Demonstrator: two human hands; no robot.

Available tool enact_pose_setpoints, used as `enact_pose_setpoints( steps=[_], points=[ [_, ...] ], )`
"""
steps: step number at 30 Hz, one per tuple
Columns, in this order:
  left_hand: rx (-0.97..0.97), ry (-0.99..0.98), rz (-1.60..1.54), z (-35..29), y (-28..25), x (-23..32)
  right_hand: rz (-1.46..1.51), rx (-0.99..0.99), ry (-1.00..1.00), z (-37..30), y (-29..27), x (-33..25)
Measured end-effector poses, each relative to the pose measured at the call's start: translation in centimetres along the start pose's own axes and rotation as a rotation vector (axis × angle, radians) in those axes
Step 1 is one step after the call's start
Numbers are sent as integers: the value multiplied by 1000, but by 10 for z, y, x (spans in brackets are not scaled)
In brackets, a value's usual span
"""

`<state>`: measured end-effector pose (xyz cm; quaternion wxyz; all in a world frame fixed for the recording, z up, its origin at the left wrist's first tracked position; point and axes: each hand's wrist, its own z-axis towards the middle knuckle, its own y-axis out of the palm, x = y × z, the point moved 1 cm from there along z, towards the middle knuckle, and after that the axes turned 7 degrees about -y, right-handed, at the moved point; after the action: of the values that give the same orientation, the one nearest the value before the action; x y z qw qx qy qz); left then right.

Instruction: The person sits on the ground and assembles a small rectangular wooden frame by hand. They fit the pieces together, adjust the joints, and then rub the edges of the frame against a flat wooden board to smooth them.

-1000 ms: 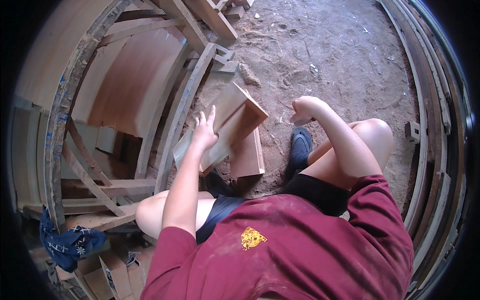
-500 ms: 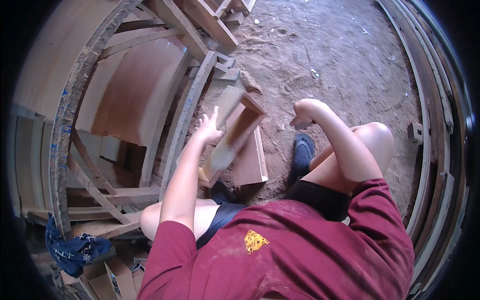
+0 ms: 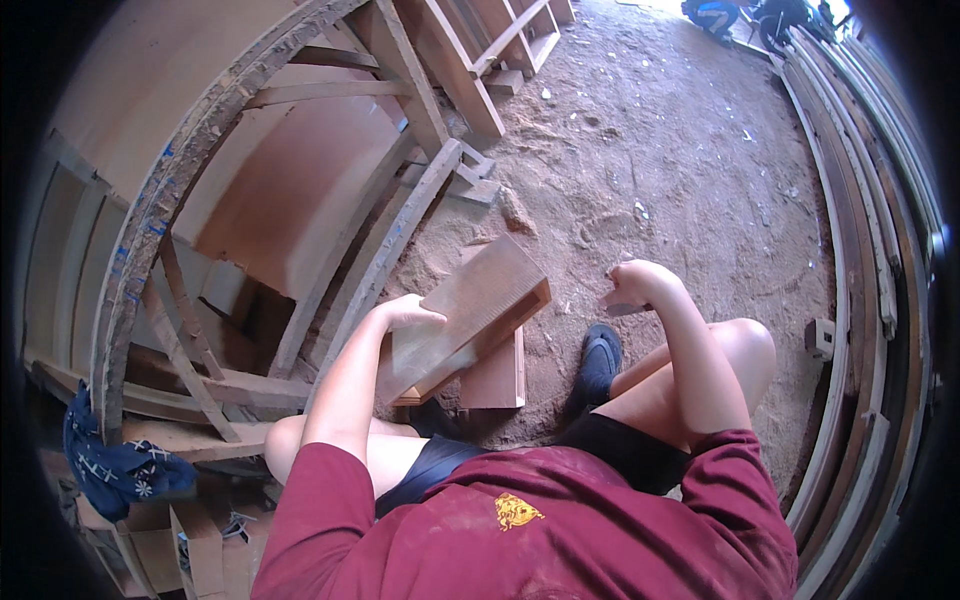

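My left hand (image 3: 408, 312) grips the left edge of a wooden box (image 3: 470, 310), its thumb on the broad upper face. The box is long, pale brown and drawer-like, and it lies tilted between my legs; its hollow inside shows at the right edge. Beneath it is another wooden box or block (image 3: 495, 382), mostly covered. Held apart from the box, to its right, my right hand (image 3: 645, 283) is closed on a small, flat grey piece of sandpaper (image 3: 625, 302).
A rough wooden frame (image 3: 390, 250) with boards stands close on my left. Long planks (image 3: 850, 250) run along the right side, with a small wood block (image 3: 820, 338) beside them. A dark blue cloth (image 3: 120, 455) hangs at lower left. Sandy ground (image 3: 680, 160) stretches ahead.
The box has been turned, so a broad flat face now points up instead of its open side. My left hand's fingers, spread before, now hold its edge. My right hand stays off to the right.
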<state>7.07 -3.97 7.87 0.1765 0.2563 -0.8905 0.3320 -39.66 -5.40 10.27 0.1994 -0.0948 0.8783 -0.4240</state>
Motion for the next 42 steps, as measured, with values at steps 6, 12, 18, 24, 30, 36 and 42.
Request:
enact_pose_setpoints(
  steps=[6, 12, 18, 24, 30, 36, 42],
  points=[
    [190, 153, 329, -47, 22, 52, 43, 137, 15, -34, -27, -8],
    [589, 355, 865, -58, 52, 30, 53, 185, 57, -49, -46, -4],
    [638, 469, 815, -23, 74, -9, 56, 134, 69, -42, -39, -3],
    [642, 477, 723, -8, 78, -29, 17, 137, -1, -45, -34, -5],
    [455, 339, 767, -8, 77, -24, 49, 76, 86, -36, -39, -21],
    [585, 456, 758, -14, 85, -10, 211, 185, -7, -28, -36, -35],
    [426, 243, 739, 5, 94, 2, 393, 296, -123, -2, -10, -29]
  ],
)
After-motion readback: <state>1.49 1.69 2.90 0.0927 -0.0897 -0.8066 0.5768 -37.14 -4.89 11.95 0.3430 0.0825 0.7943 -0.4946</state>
